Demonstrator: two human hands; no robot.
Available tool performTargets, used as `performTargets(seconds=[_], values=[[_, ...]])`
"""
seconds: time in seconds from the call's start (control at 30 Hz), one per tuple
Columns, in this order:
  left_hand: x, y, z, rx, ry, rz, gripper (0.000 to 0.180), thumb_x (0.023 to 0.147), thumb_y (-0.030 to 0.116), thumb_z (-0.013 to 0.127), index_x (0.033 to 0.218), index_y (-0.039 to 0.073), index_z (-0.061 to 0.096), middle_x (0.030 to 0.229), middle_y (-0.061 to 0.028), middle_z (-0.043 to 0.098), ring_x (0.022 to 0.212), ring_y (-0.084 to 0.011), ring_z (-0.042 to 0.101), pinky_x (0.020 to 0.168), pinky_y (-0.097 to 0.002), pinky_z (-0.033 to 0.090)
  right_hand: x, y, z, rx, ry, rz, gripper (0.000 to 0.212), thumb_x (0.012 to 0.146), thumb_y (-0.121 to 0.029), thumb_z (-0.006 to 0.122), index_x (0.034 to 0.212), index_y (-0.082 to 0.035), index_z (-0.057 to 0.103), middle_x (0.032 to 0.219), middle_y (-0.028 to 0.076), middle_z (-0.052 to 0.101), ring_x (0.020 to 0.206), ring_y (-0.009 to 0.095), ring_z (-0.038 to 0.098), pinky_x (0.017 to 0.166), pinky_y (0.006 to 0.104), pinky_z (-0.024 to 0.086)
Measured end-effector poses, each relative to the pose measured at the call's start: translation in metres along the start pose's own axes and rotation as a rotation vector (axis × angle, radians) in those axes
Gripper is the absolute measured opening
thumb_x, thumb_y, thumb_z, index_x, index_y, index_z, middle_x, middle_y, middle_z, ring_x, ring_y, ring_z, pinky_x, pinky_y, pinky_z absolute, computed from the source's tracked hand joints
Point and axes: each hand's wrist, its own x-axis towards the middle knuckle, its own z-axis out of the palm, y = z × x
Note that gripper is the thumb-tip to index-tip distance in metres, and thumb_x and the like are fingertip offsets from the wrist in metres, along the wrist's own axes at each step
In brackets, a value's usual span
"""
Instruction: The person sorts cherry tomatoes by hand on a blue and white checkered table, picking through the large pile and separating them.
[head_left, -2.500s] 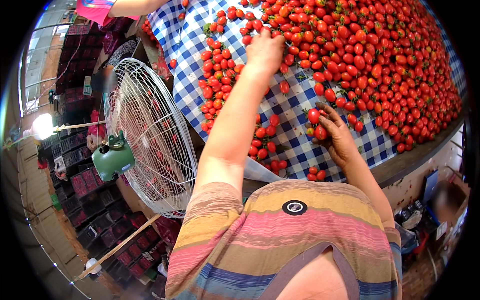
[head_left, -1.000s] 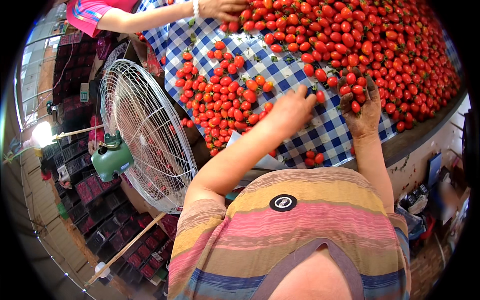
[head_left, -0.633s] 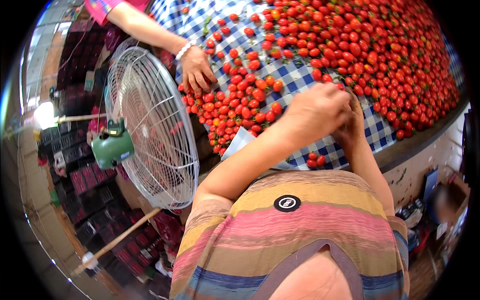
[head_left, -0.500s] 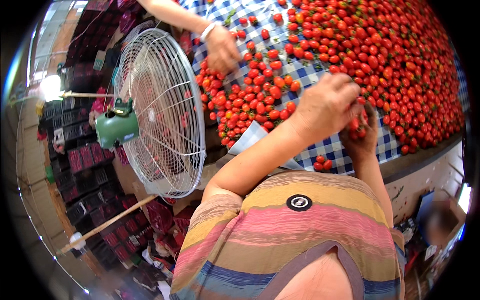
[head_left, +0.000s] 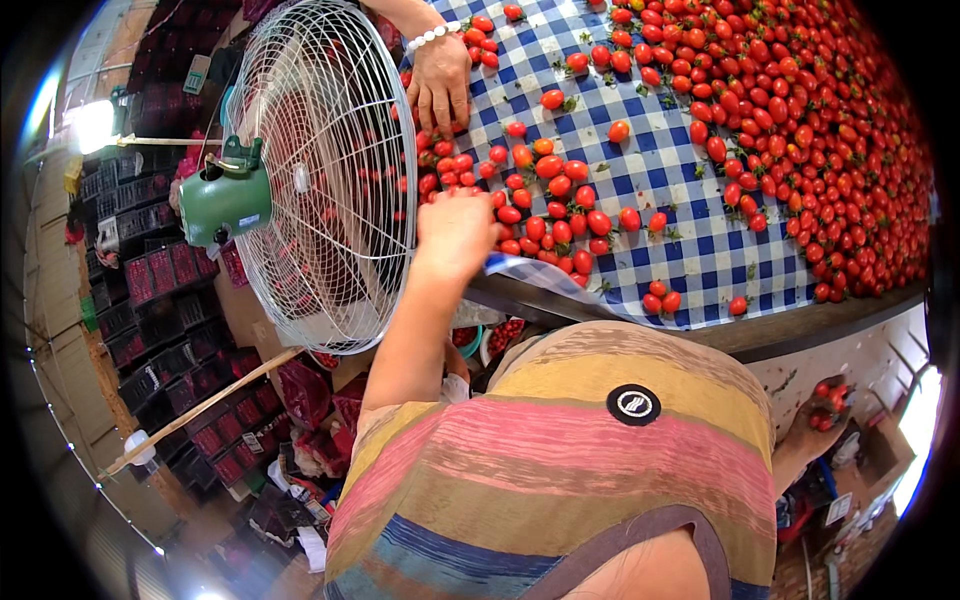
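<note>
Small red cherry tomatoes (head_left: 560, 215) lie in a loose group at the table's left end, most with no stem. My left hand (head_left: 455, 232) reaches into the left part of this group, its back toward me; the fingers are curled down and slightly smeared, so what they hold is hidden. Low at the far right, beyond the table's edge, my right hand (head_left: 822, 412) is cupped around several cherry tomatoes. A co-worker's hand (head_left: 440, 85) with a white bead bracelet rests on the tomatoes just beyond my left hand.
A big heap of tomatoes (head_left: 790, 110) covers the right of the blue-and-white checked tablecloth (head_left: 660, 190). A large caged fan (head_left: 320, 180) stands close on the left. Stacked dark crates (head_left: 160, 270) are behind it. Tubs with red fruit (head_left: 500, 340) sit below the table edge.
My hands, close together over the cloth before, have parted: the left went left to the loose group, the right swung down past the table's edge with tomatoes. The co-worker's hand shifted too.
</note>
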Motion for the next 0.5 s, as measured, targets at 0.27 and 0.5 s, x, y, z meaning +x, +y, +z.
performTargets(seconds=[0.27, 0.5], values=[[0.017, 0.135, 0.034, -0.161, 0.215, 0.719, 0.028, 0.07, 0.019, 0.078, 0.096, 0.012, 0.07, 0.105, -0.0091, 0.06, 0.111, -0.0296, 0.056, 0.086, -0.0476, 0.047, 0.073, -0.038, -0.195, -0.484, 0.458, -0.025, 0.057, 0.101, -0.034, 0.054, 0.146, -0.001, 0.044, 0.143, 0.02, 0.051, 0.134, 0.041, 0.046, 0.111, 0.0516, 0.042], [-0.01, 0.014, 0.032, 0.006, 0.019, 0.206, 0.036, 0.071, 0.022, 0.08, 0.105, 0.012, 0.071, 0.116, -0.0131, 0.059, 0.116, -0.0333, 0.056, 0.091, -0.0536, 0.048, 0.037, -0.005, -0.064, -1.284, 0.461, -0.672, 0.054, 0.101, -0.032, 0.057, 0.144, -0.002, 0.047, 0.148, 0.016, 0.049, 0.135, 0.032, 0.048, 0.11, 0.0445, 0.045]])
